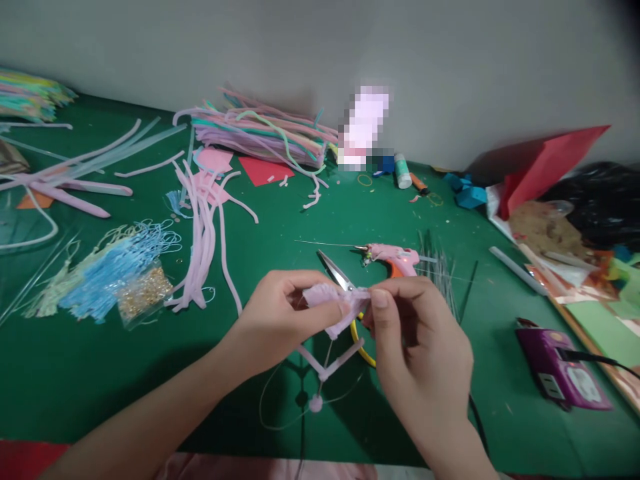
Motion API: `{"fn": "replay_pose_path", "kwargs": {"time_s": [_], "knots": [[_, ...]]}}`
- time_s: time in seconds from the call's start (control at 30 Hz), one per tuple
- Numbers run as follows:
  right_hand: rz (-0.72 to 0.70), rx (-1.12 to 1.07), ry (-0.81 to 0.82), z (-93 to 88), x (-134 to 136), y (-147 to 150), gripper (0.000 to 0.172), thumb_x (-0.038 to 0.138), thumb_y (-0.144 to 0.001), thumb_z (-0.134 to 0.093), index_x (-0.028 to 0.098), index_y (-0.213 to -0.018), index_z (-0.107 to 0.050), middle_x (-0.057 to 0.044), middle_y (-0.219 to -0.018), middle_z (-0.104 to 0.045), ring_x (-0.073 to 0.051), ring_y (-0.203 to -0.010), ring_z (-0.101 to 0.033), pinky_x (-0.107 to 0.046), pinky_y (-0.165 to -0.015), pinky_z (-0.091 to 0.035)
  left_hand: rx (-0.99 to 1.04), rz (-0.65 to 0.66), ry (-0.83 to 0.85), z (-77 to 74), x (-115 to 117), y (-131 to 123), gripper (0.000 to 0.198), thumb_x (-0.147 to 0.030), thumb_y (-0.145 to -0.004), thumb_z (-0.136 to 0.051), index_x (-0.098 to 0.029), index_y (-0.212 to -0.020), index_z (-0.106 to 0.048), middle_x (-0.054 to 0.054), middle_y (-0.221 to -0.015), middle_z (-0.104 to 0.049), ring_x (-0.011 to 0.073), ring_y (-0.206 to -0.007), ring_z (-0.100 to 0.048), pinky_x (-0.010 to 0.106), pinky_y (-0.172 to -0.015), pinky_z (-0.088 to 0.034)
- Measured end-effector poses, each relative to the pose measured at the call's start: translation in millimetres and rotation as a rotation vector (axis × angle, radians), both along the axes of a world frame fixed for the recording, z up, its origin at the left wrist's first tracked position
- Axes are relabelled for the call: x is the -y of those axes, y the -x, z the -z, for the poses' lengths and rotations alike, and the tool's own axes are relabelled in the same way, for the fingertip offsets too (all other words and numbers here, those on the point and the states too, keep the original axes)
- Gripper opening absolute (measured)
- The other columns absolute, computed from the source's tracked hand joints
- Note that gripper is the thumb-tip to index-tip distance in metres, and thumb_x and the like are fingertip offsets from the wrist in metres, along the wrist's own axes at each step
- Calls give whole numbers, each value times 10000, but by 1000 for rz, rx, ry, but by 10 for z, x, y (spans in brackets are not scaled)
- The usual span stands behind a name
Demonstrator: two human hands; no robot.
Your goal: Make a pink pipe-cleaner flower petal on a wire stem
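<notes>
Between my two hands is a lilac pipe-cleaner piece (pixel 341 325), flat and fuzzy, held above the green table. My left hand (pixel 285 320) is closed around its left side, thumb lying across the front. At its upper right corner, my right hand (pixel 417 333) pinches the edge between thumb and fingers. A thin wire hangs below the piece, carrying a V-shaped lilac pipe cleaner (pixel 324 375) and a small lilac ball (pixel 315 403). Scissors (pixel 336 270) with yellow handles lie just behind, partly hidden by my hands. Beyond them rests a pink glue gun (pixel 395 257).
Lilac pipe cleaners (pixel 203 247), blue tassels (pixel 117 270) and a bag of gold beads (pixel 145 293) lie at left. A bundle of coloured pipe cleaners (pixel 260 133) sits by the wall. At right are thin wires (pixel 443 273) and a purple power strip (pixel 563 367) with a black cord.
</notes>
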State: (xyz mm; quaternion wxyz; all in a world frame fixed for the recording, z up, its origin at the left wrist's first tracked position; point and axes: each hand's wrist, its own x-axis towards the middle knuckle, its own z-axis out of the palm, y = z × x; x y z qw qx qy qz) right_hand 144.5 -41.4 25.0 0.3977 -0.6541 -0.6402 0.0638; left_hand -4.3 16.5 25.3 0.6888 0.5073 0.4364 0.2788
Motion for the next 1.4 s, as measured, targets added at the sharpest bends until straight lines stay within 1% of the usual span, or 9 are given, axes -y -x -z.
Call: {"fn": "replay_pose_path", "kwargs": {"time_s": [0.13,0.27,0.4,0.5,0.6,0.77,0.97,1.2,1.4], "knots": [[-2,-27,35,-52,18,-2,90,197,-920,-488,204,-850,-543,-5,-727,-587,-116,-585,-573,-223,-466,-431,-26,38,-23,-13,-6,11,136,-285,-720,-690,-152,-697,-699,-8,-604,-568,112,-580,-479,207,-509,-337],[-6,-4,14,-90,41,11,79,191,-918,-493,206,-857,-542,-9,-736,-575,-123,-618,-581,-233,-505,-455,-4,16,-28,-17,1,1,157,-305,-725,-699,-148,-709,-698,-2,-620,-585,116,-590,-497,210,-525,-364],[-36,177,-149,-54,104,42,60,152,-898,-531,210,-908,-544,-31,-779,-612,-150,-690,-598,-270,-589,-481,29,-37,-24,-24,17,-3,185,-332,-719,-718,-148,-725,-703,6,-633,-607,121,-588,-519,213,-530,-392],[-66,340,-270,18,172,65,159,130,-856,-601,198,-995,-568,-58,-852,-657,-175,-737,-609,-307,-647,-482,16,-43,-23,-34,32,8,200,-347,-719,-721,-148,-736,-707,4,-614,-604,115,-552,-507,208,-490,-371],[-67,360,-303,78,212,84,188,85,-835,-609,184,-992,-576,-63,-864,-662,-174,-752,-613,-308,-658,-480,10,-44,-20,-43,44,12,201,-349,-718,-717,-152,-753,-709,-3,-602,-597,108,-525,-494,203,-466,-354],[-72,315,-294,94,197,110,165,79,-837,-587,167,-973,-558,-62,-831,-654,-167,-744,-605,-299,-644,-475,-12,-50,-28,-36,50,1,168,-318,-715,-711,-153,-745,-704,-7,-605,-593,107,-535,-498,199,-468,-356],[-76,252,-233,40,186,104,146,102,-868,-536,211,-965,-524,-36,-810,-637,-168,-734,-603,-303,-641,-469,-15,-43,-20,-13,47,-4,187,-327,-705,-717,-147,-754,-696,3,-617,-604,127,-570,-531,215,-495,-386],[-107,219,-214,19,174,97,145,87,-877,-505,209,-956,-510,-32,-798,-615,-161,-725,-591,-295,-628,-463,-15,-35,-50,-8,49,-25,116,-259,-726,-684,-146,-751,-675,0,-629,-613,124,-591,-539,217,-539,-424],[-145,259,-219,-105,219,3,190,100,-834,-606,183,-996,-549,-42,-827,-628,-157,-730,-607,-280,-642,-475,-1,-10,-20,7,34,1,141,-274,-724,-696,-137,-742,-666,-6,-627,-603,114,-595,-538,206,-543,-421]]}}
